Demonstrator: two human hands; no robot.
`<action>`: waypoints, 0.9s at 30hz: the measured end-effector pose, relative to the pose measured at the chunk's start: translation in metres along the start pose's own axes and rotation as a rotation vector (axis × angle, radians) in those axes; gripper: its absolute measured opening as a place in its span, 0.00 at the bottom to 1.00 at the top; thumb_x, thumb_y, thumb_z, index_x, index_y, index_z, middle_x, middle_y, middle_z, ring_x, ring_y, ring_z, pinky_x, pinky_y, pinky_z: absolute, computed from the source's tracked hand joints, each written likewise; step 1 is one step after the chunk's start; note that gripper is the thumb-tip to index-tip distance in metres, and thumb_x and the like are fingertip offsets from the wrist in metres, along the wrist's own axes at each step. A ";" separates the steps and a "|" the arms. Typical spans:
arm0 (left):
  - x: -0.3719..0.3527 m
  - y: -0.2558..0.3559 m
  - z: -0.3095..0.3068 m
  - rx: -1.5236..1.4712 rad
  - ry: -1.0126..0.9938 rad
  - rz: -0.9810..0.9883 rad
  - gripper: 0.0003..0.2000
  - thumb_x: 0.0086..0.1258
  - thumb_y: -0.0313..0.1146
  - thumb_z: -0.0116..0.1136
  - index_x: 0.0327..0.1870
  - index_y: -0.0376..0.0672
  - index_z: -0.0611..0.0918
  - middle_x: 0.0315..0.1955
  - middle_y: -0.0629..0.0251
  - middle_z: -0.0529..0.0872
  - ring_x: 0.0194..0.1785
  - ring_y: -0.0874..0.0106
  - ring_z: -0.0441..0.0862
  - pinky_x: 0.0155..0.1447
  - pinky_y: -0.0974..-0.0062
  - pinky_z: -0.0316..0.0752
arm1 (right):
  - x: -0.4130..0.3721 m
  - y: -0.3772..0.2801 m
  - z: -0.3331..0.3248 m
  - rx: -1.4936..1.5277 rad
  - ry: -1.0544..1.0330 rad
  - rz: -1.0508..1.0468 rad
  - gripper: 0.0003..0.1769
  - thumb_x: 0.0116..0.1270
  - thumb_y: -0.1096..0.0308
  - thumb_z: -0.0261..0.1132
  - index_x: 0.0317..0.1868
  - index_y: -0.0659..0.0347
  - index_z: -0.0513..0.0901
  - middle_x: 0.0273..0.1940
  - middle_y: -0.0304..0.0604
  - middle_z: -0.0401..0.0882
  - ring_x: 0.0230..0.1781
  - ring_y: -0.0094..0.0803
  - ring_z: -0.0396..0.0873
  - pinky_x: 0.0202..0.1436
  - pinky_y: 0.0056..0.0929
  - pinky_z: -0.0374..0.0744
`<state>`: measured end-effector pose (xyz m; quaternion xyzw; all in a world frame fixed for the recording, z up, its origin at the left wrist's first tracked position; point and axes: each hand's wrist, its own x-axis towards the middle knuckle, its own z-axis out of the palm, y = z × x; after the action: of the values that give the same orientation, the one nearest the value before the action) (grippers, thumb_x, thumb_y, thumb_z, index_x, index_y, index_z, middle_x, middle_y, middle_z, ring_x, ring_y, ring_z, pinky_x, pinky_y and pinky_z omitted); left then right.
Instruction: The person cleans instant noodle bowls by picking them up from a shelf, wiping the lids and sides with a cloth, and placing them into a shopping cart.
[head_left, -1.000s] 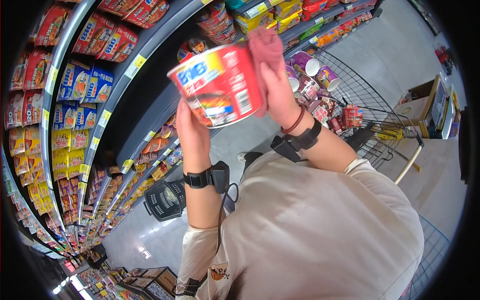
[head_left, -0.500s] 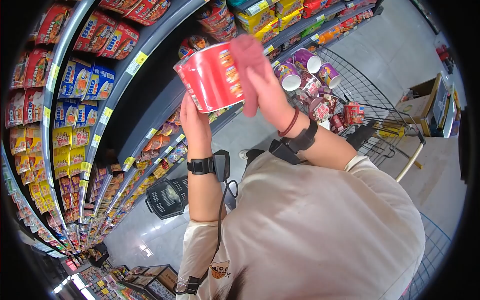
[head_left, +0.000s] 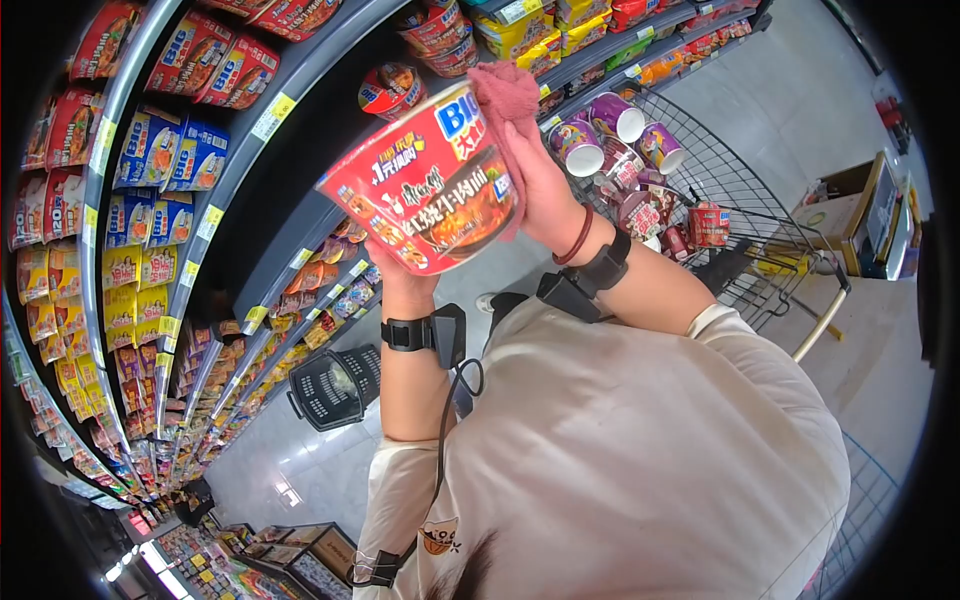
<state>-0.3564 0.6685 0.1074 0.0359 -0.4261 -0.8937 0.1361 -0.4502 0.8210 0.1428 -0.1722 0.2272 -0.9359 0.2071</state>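
A large red instant-noodle bowl [head_left: 430,185] hangs tilted in front of the shelf, its printed side facing up. My left hand [head_left: 402,278] grips the bowl at its lower left edge, with the fingers mostly hidden behind it. At the bowl's right side, my right hand [head_left: 545,195] has its fingers closed on a dusty-red cloth [head_left: 503,88], which is pressed against the bowl.
Shelves of noodle bowls [head_left: 150,150] run along the left. A wire cart [head_left: 745,150] with several purple and red cups [head_left: 615,118] stands at the right. Below the shelves, a black basket [head_left: 335,390] is on the floor. An open cardboard box [head_left: 835,210] lies far right.
The bowl has turned, so its printed picture and lettering now show instead of a plainer red side. My right hand and the cloth have shifted slightly to the right and lower.
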 end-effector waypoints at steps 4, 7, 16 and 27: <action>0.014 0.006 0.000 0.230 0.115 0.036 0.40 0.63 0.59 0.60 0.69 0.42 0.61 0.64 0.61 0.70 0.66 0.66 0.70 0.68 0.63 0.67 | 0.009 -0.002 -0.013 -0.013 0.077 -0.058 0.28 0.76 0.65 0.47 0.73 0.57 0.53 0.71 0.41 0.57 0.72 0.31 0.57 0.73 0.31 0.57; 0.022 0.016 0.000 0.447 0.045 0.092 0.31 0.71 0.55 0.48 0.67 0.42 0.64 0.64 0.64 0.71 0.67 0.65 0.69 0.69 0.58 0.64 | 0.010 -0.012 -0.016 -0.384 0.062 -0.163 0.26 0.74 0.69 0.49 0.71 0.59 0.57 0.70 0.46 0.60 0.71 0.34 0.60 0.71 0.31 0.59; 0.016 0.008 0.018 0.097 0.024 0.029 0.42 0.51 0.58 0.70 0.63 0.42 0.68 0.57 0.63 0.76 0.60 0.66 0.76 0.64 0.64 0.72 | 0.008 -0.006 -0.018 -0.612 -0.197 -0.367 0.24 0.68 0.69 0.55 0.65 0.61 0.67 0.68 0.53 0.64 0.67 0.42 0.67 0.69 0.36 0.65; 0.044 -0.034 0.017 0.398 -0.003 0.426 0.51 0.43 0.51 0.78 0.67 0.38 0.62 0.61 0.59 0.71 0.62 0.65 0.72 0.66 0.64 0.68 | 0.003 0.013 -0.009 0.596 0.132 0.465 0.21 0.75 0.57 0.47 0.59 0.60 0.73 0.56 0.43 0.78 0.57 0.33 0.76 0.62 0.34 0.74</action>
<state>-0.4092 0.6895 0.0943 -0.0295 -0.5913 -0.7438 0.3103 -0.4521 0.8126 0.1297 0.0123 -0.0090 -0.8981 0.4396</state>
